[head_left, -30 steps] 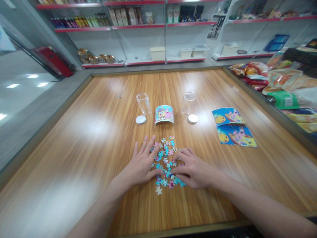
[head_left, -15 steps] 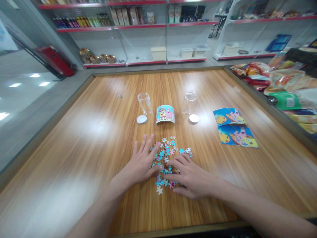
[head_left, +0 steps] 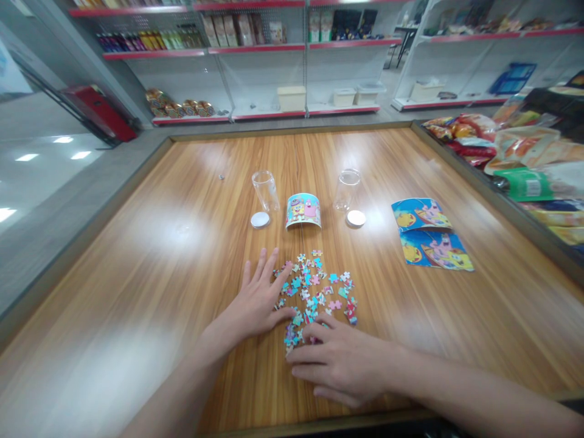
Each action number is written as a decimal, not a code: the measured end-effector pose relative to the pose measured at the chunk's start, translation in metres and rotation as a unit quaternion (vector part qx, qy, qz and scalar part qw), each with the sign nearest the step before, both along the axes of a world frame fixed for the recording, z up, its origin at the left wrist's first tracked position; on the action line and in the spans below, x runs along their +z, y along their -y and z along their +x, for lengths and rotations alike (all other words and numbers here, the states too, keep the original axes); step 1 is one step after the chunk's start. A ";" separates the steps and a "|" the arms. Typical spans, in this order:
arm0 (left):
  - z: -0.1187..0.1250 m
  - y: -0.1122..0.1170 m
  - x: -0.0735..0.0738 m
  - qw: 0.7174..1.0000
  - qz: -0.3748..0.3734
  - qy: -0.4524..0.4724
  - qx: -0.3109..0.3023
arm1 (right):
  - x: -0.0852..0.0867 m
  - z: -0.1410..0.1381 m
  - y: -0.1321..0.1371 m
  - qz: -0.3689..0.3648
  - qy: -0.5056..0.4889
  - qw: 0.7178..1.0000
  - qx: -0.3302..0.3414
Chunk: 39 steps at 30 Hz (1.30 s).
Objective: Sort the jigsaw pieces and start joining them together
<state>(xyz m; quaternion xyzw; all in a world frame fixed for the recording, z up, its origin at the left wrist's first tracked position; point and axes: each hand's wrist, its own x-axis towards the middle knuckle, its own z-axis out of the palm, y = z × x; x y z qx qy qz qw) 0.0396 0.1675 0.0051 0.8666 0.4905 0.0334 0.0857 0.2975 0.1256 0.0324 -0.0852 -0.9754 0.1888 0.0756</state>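
Small jigsaw pieces (head_left: pixel 314 281) in blue, pink and white lie loosely spread on the wooden table (head_left: pixel 191 292) between my hands. At their left edge rests my left hand (head_left: pixel 259 298), fingers spread, its thumb and index touching the nearest pieces. My right hand (head_left: pixel 340 362) is over the lower end of the pile, fingers apart and slightly bent; some pieces under its fingertips are hidden. Beyond the pieces, a curved cartoon-printed card (head_left: pixel 303 210) stands arched on the table.
Two clear cylinders (head_left: pixel 266 190) stand behind, each with a white lid (head_left: pixel 260 219) in front. Two blue cartoon cards (head_left: pixel 435 246) lie at the right. Packaged snacks (head_left: pixel 520 152) fill a bin beyond the right edge. Shelves (head_left: pixel 255 48) line the back.
My right hand has moved down and slightly left, uncovering pieces on the right of the pile and covering the lowest ones. The left hand has barely shifted.
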 end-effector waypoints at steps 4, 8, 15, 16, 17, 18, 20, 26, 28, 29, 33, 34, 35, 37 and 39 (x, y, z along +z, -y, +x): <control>-0.001 -0.001 -0.001 1.000 0.005 -0.004 0.000 | -0.001 0.002 -0.002 -0.008 -0.004 1.000 -0.007; -0.001 -0.001 -0.001 1.000 0.019 -0.007 0.005 | -0.006 0.004 -0.006 0.006 -0.032 0.998 -0.045; -0.003 -0.001 -0.002 1.000 0.017 -0.001 -0.005 | -0.016 0.003 -0.007 0.040 -0.044 0.995 -0.086; -0.003 -0.001 -0.001 1.000 0.015 0.001 -0.006 | -0.016 0.003 -0.008 0.041 -0.043 0.994 -0.087; -0.003 0.000 -0.001 1.000 0.012 0.004 -0.007 | -0.016 0.004 -0.008 0.040 -0.041 0.994 -0.088; -0.003 0.000 -0.001 1.000 0.009 0.006 -0.009 | -0.016 0.004 -0.008 0.036 -0.040 0.994 -0.092; -0.002 0.000 0.001 1.000 0.006 0.009 -0.010 | -0.016 0.005 -0.009 0.028 -0.039 0.994 -0.102; -0.001 0.000 0.002 1.000 0.007 0.004 -0.013 | -0.018 0.005 -0.010 0.023 -0.042 0.993 -0.111; -0.001 0.000 0.001 1.000 0.009 0.004 -0.012 | -0.019 0.004 -0.010 0.028 -0.046 0.992 -0.112; -0.001 0.000 0.001 1.000 0.009 0.002 -0.012 | -0.019 0.004 -0.010 0.032 -0.047 0.992 -0.112; -0.001 0.000 0.003 1.000 0.000 -0.007 -0.014 | -0.020 0.003 -0.010 0.050 -0.048 0.992 -0.108; -0.001 0.000 0.003 1.000 -0.002 -0.010 -0.015 | -0.021 0.003 -0.010 0.054 -0.049 0.992 -0.106; -0.001 0.000 0.003 1.000 -0.003 -0.012 -0.016 | -0.021 0.003 -0.011 0.056 -0.049 0.992 -0.105; 0.000 0.000 0.004 1.000 -0.002 -0.014 -0.016 | -0.022 0.003 -0.011 0.059 -0.057 0.991 -0.105; 0.000 0.001 0.004 1.000 0.001 -0.016 -0.013 | -0.021 0.003 -0.011 0.066 -0.072 0.990 -0.106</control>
